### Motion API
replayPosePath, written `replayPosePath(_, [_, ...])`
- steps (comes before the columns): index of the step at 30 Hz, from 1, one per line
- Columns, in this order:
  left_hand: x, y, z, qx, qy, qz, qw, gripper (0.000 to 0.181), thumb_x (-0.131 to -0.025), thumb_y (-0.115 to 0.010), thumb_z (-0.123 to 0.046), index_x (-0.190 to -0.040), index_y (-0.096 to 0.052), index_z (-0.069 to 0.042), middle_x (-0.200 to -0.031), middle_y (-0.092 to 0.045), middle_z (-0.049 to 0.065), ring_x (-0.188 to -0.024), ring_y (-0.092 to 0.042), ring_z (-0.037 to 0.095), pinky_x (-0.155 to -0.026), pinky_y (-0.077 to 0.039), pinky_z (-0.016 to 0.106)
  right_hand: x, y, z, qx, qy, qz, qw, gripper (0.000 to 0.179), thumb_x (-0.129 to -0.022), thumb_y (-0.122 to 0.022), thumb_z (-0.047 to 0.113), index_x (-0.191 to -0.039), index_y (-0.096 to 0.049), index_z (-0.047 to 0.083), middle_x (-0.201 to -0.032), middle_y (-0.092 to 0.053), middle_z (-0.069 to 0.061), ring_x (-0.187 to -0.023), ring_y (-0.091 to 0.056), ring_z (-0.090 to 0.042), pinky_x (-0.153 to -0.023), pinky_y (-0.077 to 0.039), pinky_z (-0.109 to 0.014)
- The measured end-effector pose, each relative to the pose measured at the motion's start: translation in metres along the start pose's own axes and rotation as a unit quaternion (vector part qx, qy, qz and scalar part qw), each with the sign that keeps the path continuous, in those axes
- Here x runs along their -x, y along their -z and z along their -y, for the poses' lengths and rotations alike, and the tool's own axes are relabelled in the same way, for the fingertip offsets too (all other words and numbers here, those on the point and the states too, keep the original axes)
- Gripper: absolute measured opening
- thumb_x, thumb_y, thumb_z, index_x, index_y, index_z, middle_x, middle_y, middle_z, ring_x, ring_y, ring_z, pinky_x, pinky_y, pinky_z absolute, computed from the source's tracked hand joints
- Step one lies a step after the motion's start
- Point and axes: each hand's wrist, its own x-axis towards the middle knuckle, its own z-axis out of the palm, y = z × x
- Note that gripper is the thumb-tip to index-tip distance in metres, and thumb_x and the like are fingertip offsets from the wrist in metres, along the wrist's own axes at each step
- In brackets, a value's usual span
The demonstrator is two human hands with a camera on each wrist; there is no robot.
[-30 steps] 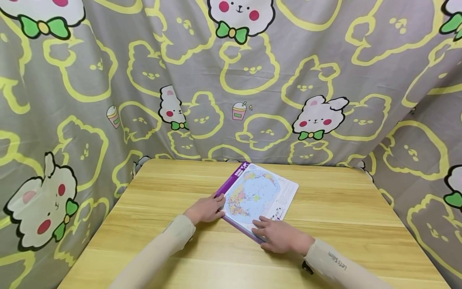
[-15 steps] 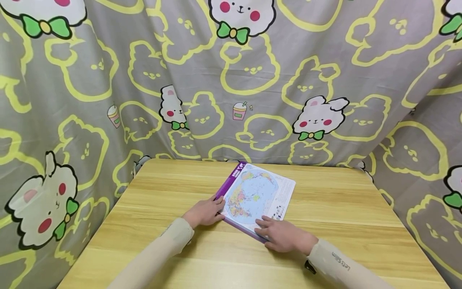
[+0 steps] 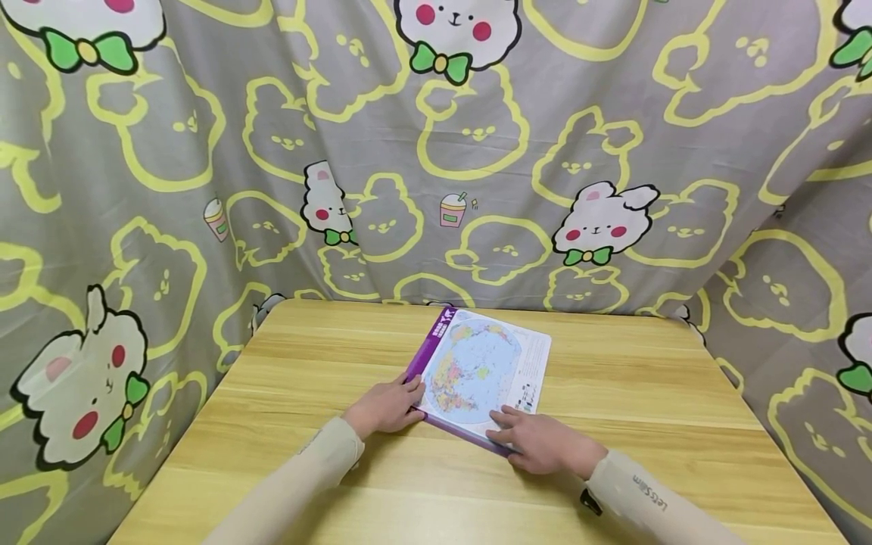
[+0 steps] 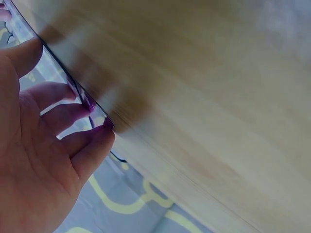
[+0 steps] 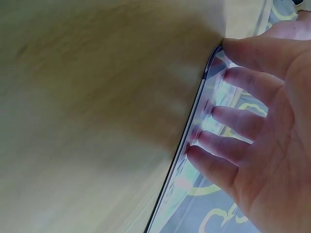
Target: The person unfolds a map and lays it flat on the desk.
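A thin flat world map board (image 3: 477, 371) with a purple border lies slantwise on the wooden table. On its left side, my left hand (image 3: 383, 406) touches the border and corner with its fingertips, the thumb at the near edge. My right hand (image 3: 548, 441) rests spread fingertips over the near right part of the board, thumb lowest. The left wrist view has the left hand (image 4: 43, 145) with slightly bent fingers along the board's dark rim. In the right wrist view, the right hand (image 5: 272, 131) has nearly straight fingers against the glossy surface, its thumb at a rounded corner.
The wooden table (image 3: 633, 393) spreads around the board on all sides. A grey curtain (image 3: 504, 174) with yellow outlines and rabbit faces hangs behind the table's back edge and along both sides. Light sleeves (image 3: 306, 462) cover both forearms.
The map board has turned counterclockwise on the table, its far end shifting left. My right hand has moved slightly right with it, while the left hand has shifted a little left.
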Motion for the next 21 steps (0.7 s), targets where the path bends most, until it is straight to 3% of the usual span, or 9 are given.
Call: replayPosePath(21, [0.0098,-0.0007,-0.0088,-0.010,-0.012,-0.008,0.9998,0.059,-0.096,-0.048,-0.044,-0.139,-0.046,-0.003,-0.142,-0.043,0.017,-0.131,-0.039,0.035,-0.099,-0.043,0.042,0.0049,-0.0037,-0.0103,-0.002,0.002,-0.013,0.9999,0.048,-0.085,-0.061,0.016,-0.133,-0.056,0.015,-0.142,-0.044,-0.015,-0.129,-0.041,-0.038,-0.096,-0.044,-0.049])
